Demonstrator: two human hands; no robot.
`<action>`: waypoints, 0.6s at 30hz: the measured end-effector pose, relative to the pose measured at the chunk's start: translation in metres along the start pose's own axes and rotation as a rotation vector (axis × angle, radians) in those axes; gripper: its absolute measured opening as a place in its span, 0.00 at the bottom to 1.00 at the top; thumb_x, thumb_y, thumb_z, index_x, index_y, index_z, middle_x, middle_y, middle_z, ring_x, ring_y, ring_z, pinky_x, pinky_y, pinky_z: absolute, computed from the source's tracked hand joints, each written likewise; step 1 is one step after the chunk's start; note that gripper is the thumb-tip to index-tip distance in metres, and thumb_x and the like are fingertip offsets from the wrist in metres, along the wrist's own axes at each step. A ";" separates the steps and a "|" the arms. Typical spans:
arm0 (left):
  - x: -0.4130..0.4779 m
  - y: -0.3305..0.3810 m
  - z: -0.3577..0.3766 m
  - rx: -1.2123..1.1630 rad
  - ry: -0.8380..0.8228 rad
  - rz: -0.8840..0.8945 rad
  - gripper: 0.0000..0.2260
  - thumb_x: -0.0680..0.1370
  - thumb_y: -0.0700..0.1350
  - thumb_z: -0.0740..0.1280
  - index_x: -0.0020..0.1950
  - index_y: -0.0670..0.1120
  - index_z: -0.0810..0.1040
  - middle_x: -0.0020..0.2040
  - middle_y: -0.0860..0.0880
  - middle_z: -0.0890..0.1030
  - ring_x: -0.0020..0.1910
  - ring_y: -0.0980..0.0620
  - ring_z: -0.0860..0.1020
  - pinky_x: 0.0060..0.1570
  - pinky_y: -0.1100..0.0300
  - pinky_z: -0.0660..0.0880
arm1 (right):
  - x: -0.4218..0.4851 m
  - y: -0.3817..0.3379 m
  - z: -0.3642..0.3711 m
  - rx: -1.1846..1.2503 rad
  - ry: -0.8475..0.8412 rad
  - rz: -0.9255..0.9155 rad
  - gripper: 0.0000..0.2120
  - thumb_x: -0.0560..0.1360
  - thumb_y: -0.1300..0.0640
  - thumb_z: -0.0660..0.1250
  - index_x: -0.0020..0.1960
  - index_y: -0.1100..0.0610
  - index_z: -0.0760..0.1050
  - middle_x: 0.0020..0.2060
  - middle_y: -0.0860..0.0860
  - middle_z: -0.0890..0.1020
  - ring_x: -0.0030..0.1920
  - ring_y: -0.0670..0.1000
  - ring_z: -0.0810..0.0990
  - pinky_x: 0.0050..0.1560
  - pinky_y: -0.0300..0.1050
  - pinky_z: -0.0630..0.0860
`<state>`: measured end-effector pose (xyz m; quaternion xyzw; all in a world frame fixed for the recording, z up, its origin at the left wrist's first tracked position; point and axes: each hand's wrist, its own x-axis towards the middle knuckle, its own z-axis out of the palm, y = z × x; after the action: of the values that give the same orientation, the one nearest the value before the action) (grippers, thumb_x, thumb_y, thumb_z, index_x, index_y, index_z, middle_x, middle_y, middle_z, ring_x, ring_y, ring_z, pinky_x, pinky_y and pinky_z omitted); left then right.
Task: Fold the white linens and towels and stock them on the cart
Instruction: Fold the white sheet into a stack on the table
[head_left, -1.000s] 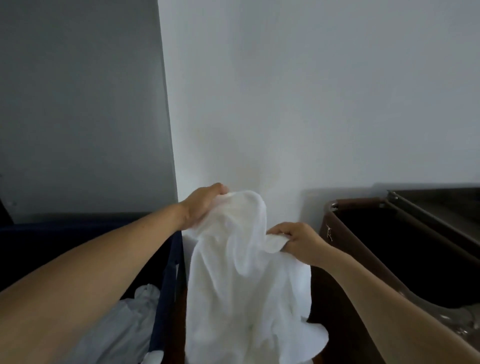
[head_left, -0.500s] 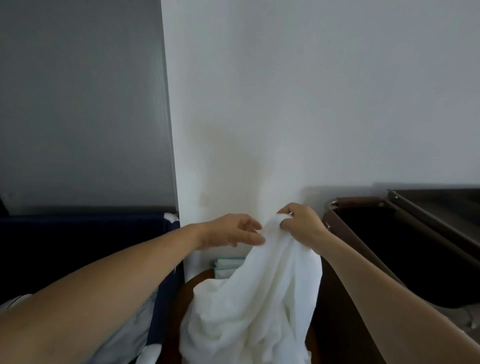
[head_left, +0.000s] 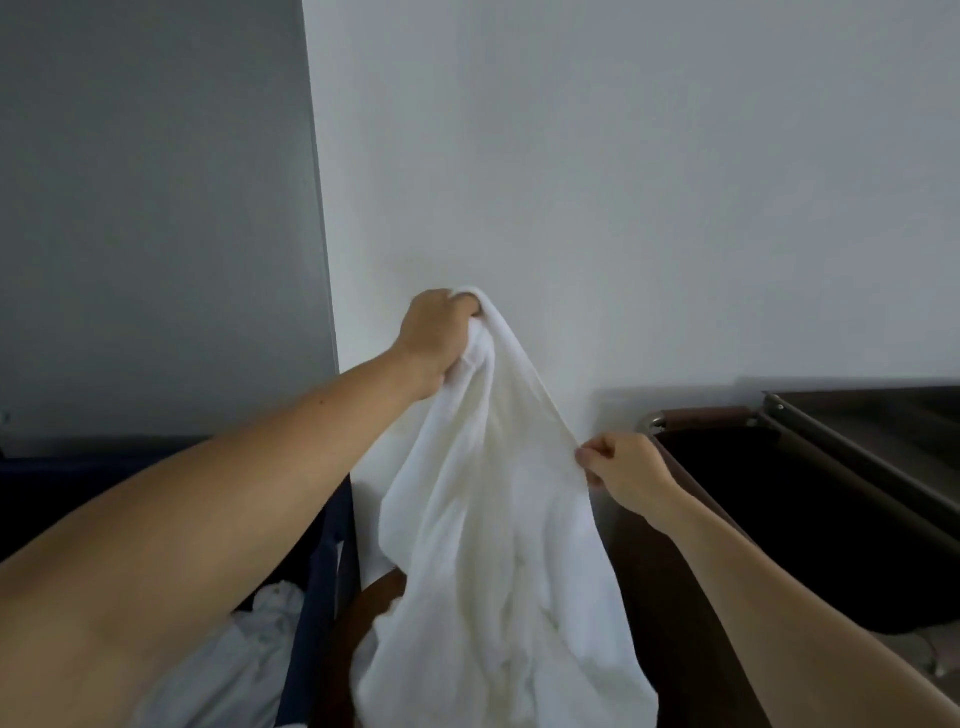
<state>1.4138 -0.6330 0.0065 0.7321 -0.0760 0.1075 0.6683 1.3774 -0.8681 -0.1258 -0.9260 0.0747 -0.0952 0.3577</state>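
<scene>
One white towel (head_left: 498, 545), left hand (head_left: 435, 338) gripping (higher), right hand (head_left: 623, 463) pinching

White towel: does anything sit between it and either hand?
Nothing visible does. The left hand grips the bunched top of the white towel, and the right hand pinches its edge lower down; the rest hangs below them.

Item: soft white terry-cloth towel (head_left: 498, 545), unfolded and rumpled.
Pose: it hangs in loose vertical folds, with its top edge stretched on a slope, high at left and low at right.
Hold: my left hand (head_left: 436, 338) grips the bunched upper corner. My right hand (head_left: 621, 462) pinches the hem lower down.
Other stock: crumpled white linens (head_left: 244, 660), heaped at lower left and only partly in view.
</scene>
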 end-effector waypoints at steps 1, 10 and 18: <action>0.002 0.000 0.000 -0.039 0.020 -0.047 0.13 0.74 0.44 0.63 0.30 0.48 0.64 0.23 0.55 0.66 0.26 0.52 0.65 0.29 0.61 0.60 | -0.002 0.003 0.000 0.001 -0.046 0.007 0.08 0.79 0.55 0.66 0.41 0.51 0.77 0.35 0.49 0.83 0.38 0.48 0.81 0.52 0.52 0.80; -0.013 -0.007 0.017 -0.058 -0.107 -0.141 0.14 0.74 0.41 0.63 0.30 0.48 0.65 0.25 0.51 0.67 0.26 0.51 0.67 0.29 0.61 0.62 | -0.023 -0.003 0.011 0.219 -0.344 -0.126 0.27 0.70 0.52 0.78 0.64 0.49 0.69 0.53 0.46 0.80 0.53 0.44 0.80 0.46 0.30 0.74; -0.009 -0.006 -0.008 0.029 -0.050 -0.202 0.05 0.76 0.45 0.63 0.44 0.44 0.76 0.38 0.46 0.76 0.38 0.47 0.75 0.40 0.56 0.69 | -0.017 0.052 0.046 -0.102 -0.338 0.149 0.12 0.81 0.51 0.63 0.54 0.58 0.79 0.50 0.53 0.82 0.50 0.51 0.81 0.52 0.44 0.77</action>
<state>1.4062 -0.6247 -0.0015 0.7479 -0.0166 0.0223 0.6632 1.3678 -0.8728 -0.1961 -0.9376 0.0864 0.0925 0.3238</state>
